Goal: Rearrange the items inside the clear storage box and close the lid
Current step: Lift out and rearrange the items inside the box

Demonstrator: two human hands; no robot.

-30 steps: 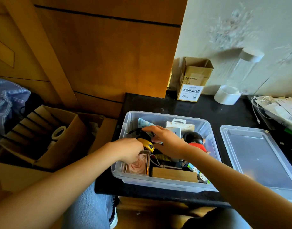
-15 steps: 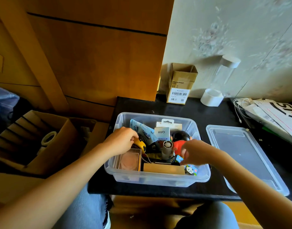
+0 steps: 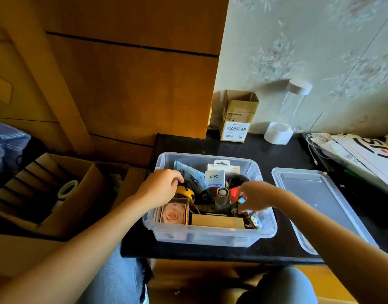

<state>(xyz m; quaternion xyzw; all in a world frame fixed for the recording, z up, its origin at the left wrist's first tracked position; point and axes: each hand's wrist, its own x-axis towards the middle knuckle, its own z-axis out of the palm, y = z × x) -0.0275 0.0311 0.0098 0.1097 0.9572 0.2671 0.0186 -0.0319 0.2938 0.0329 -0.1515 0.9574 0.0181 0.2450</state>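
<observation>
1. The clear storage box [image 3: 210, 236] sits open at the near edge of the black worktop [image 3: 265, 154]; sorting is under way.
2. The left hand [image 3: 160, 187] grips a round yellow-and-black object [image 3: 185, 192]; the right hand [image 3: 253, 197] pinches a small glossy packet [image 3: 242, 200].
3. The flat translucent lid [image 3: 316, 200] lies right of the box, not yet fitted.

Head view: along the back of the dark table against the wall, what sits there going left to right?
Small cardboard box → clear bottle with white cap, standing behind a white ring-shaped piece → white cable → pile of printed mailers.
</observation>
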